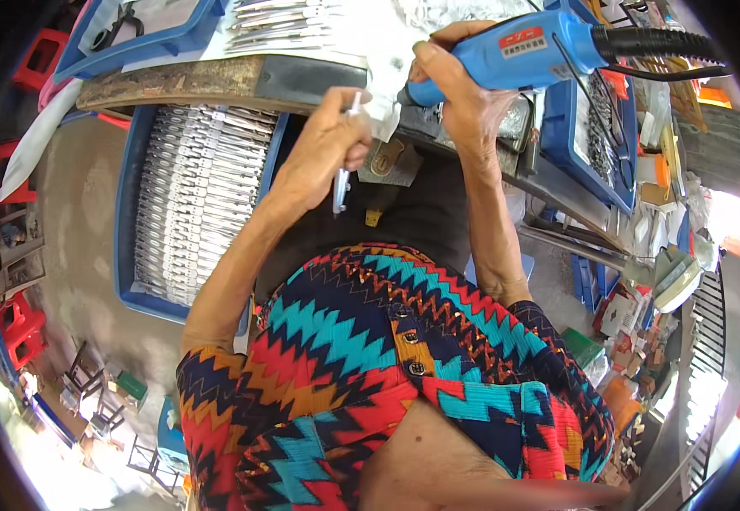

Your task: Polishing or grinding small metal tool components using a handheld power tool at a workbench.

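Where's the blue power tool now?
The blue power tool is at the head view's upper right, gripped in the right hand, pointing toward the left hand.

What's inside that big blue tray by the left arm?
Rows of thin silvery metal pieces, packed side by side. What lies beneath them in the blue tray can't be seen. The left forearm hides one corner.

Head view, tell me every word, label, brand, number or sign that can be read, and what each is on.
Blue power tool in the right hand: a red and pale label; I won't copy its wording.
Red and white box at the right: any print is too small to read.
No other readable text stands out.
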Demonstrator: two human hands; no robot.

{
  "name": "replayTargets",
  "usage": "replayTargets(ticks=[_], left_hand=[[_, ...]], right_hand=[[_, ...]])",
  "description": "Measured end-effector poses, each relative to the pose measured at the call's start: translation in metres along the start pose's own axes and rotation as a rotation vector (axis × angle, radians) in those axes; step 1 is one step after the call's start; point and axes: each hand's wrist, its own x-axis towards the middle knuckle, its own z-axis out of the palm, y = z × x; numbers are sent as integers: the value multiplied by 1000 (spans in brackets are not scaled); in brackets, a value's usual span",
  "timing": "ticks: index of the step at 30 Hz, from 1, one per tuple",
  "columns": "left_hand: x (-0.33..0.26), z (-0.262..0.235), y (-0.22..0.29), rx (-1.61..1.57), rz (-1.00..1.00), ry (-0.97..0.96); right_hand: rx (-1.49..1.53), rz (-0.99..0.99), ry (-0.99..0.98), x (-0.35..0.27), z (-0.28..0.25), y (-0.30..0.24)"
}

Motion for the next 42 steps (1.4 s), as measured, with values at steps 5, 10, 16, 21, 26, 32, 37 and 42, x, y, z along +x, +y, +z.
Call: replayTargets(ticks=[5, 10, 16, 21, 26, 32, 37, 42], left_hand=[[2, 9, -13, 39, 61, -55], [13, 11, -18, 89, 74, 1], [22, 13, -26, 121, 61, 59], [23, 15, -28, 59, 14, 87], [23, 15, -27, 25, -22, 113], [23, 16, -26, 13, -28, 113], [24, 16, -28, 19, -11, 132], [24, 16, -28, 19, -5, 134]], right_hand=[[105, 76, 60, -3, 2, -7], [37, 253, 218, -8, 6, -16], [83, 327, 202, -8, 4, -16], [198, 274, 210, -6, 2, -7], [227, 241, 232, 3, 3, -23], [348, 210, 219, 5, 8, -24], [353, 176, 192, 4, 9, -24], [278, 192, 168, 3, 8, -24]])
